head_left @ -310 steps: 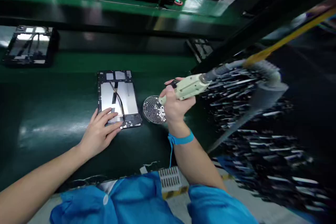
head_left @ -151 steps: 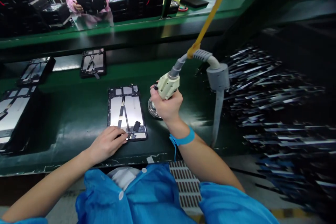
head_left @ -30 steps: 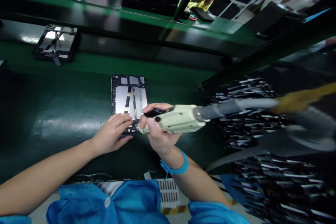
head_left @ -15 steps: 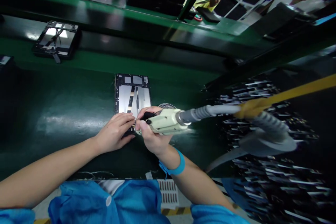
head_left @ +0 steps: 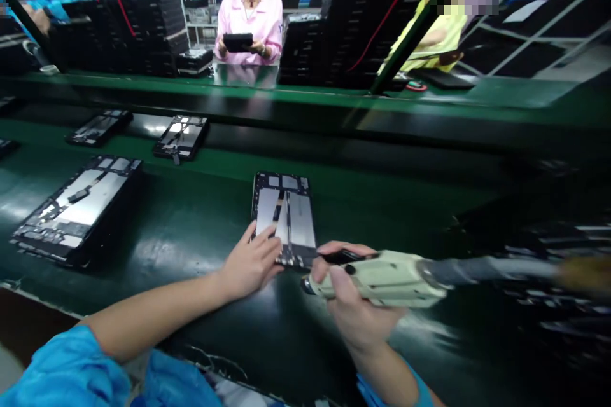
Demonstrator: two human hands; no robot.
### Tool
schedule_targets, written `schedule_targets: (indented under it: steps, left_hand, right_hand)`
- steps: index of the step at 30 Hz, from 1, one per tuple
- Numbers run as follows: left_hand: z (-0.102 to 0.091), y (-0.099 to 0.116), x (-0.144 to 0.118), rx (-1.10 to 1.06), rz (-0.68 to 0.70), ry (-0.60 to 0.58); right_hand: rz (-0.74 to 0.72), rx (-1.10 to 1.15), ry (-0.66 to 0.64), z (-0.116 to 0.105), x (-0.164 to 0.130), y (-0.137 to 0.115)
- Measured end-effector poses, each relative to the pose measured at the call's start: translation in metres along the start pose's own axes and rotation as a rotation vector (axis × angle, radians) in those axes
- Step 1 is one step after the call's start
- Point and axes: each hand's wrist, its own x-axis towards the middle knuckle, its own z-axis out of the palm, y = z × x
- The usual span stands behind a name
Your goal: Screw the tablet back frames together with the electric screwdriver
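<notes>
An opened tablet (head_left: 300, 222) lies on the green work surface, its silver inside and dark ribbon cable facing up. My left hand (head_left: 252, 261) is at its lower left corner, fingers over the edge and inner face, thumb by the lower edge; it holds the corner. Closed around a pale green electric screwdriver (head_left: 396, 280) is my right hand (head_left: 353, 292). The tool lies nearly level, its metal tip at the left, just beyond the tablet's lower right corner. A thick grey cable (head_left: 487, 267) runs from its back end.
More opened tablets stand at left: a thick one (head_left: 81, 203) close by, and others (head_left: 181, 137) along the back strip. Beyond a green ledge (head_left: 324, 92), a person in pink (head_left: 251, 19) holds a dark object between black stacks (head_left: 315, 44). Blurred dark parts are at right.
My right hand has drawn the screwdriver away from the tablet to the right. My left fingers have spread from a close bunch. The view has tilted up and swung left.
</notes>
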Motion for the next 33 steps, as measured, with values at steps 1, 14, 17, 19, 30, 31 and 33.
schedule_targets:
  steps: [1,14,17,19,30,31,33]
  left_hand:
    - [-0.001,-0.015,0.015,0.042,-0.043,-0.024]
    - [-0.063,-0.089,0.046,0.225,-0.467,0.015]
    - [-0.140,-0.118,-0.022,0.298,-0.658,0.020]
    - [-0.202,-0.146,-0.070,0.380,-0.889,0.046]
    - [-0.308,-0.226,-0.217,0.233,-1.464,-0.096]
    - [-0.306,-0.230,-0.219,0.226,-1.463,-0.098]
    - [-0.305,-0.237,-0.221,0.223,-1.462,-0.108]
  right_hand:
    - [-0.014,0.003,0.037,-0.004,0.004,-0.001]
    - [0.036,-0.312,0.071,-0.039,0.015,0.008]
    - [0.034,-0.393,0.081,-0.042,0.018,0.008]
    - [0.020,-0.382,0.098,-0.040,0.021,0.008]
    - [0.095,-0.457,0.091,-0.033,0.033,-0.002]
    - [0.095,-0.455,0.098,-0.035,0.033,0.000]
    - [0.078,-0.418,0.096,-0.040,0.032,0.007]
